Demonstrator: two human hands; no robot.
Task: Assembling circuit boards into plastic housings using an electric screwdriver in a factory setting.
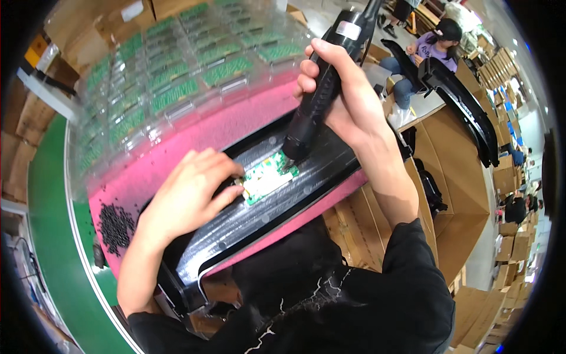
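Note:
A green circuit board (265,182) lies inside a long, glossy black plastic housing (230,227) in front of me. My left hand (191,192) reaches over the housing, thumb and fingers closed on the board's left end. In my right hand (351,97) is a black electric screwdriver (312,109), held tilted, its cable running off at the top. The screwdriver's tip comes down at the board's upper right part; whether a screw sits under it is too small to make out.
The housing rests on a pink mat (236,112). Small black screws (116,229) are heaped at the left. Clear trays of circuit boards (177,94) fill the far side. On the right stand an open carton (454,171) and another black housing (466,106); beyond sits a person (421,50).

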